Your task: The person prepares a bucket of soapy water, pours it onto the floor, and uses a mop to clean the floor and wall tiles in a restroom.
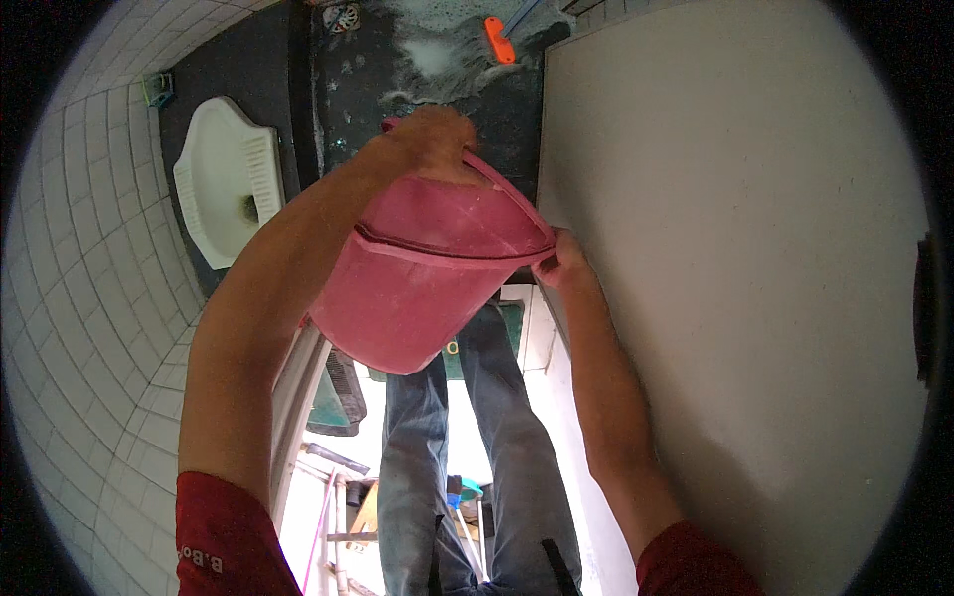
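Note:
Between my two hands is a pink plastic bucket, tilted so its mouth faces away from me over the dark floor. My left hand reaches across the mouth and grips the far side of the rim; its fingers are partly hidden. On the right, my right hand holds the near corner of the rim. Part of the inner wall shows, but I cannot tell whether anything is inside. Ahead, foamy water covers part of the dark floor.
A white squat toilet is set in a dark raised floor at left. An orange brush head lies in the foam near a floor drain. A pale door or panel stands close on the right. Behind are a green mat and long-handled tools.

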Tool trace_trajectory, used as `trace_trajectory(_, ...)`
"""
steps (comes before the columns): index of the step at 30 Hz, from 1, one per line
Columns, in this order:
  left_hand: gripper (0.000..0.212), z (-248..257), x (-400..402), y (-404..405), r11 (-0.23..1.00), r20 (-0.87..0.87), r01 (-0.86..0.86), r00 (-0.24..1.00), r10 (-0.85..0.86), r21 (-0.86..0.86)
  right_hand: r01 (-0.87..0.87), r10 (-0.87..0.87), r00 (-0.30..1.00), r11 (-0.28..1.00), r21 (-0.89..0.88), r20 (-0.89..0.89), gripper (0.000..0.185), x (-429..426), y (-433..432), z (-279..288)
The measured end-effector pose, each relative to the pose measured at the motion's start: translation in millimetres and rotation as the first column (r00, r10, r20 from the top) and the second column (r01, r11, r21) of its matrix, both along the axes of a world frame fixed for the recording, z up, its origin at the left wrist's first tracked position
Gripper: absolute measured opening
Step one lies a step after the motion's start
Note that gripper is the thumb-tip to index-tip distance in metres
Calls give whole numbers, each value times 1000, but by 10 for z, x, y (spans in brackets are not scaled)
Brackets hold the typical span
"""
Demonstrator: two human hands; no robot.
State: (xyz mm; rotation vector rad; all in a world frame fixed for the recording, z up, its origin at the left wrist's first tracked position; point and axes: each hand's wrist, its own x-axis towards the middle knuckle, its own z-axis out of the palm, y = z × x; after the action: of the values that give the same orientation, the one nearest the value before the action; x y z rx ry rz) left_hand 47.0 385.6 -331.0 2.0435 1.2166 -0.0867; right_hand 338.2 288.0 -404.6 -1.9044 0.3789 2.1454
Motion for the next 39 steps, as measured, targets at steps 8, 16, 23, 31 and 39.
trace_trajectory(8,54,379,-439,-296,993,-51,-104,993,107,46,-469,447,842,883,0,304,36,-432,662,367)
trace_trajectory(16,40,923,-1056,-859,833,207,-469,882,424,292,-633,162,769,318,705,618,118,-1392,2929,1170)
trace_trajectory(23,34,1011,-1099,-1179,721,374,-575,813,446,387,-403,-76,891,321,857,447,39,-1461,4321,1754)
trace_trajectory(31,32,1169,-1247,-1811,714,318,-662,744,588,228,-337,-55,933,203,919,354,18,-2747,3005,2358)
trace_trajectory(39,37,1288,-1391,-2003,666,339,-700,712,615,260,-139,13,990,233,963,139,33,-3592,2511,3870)
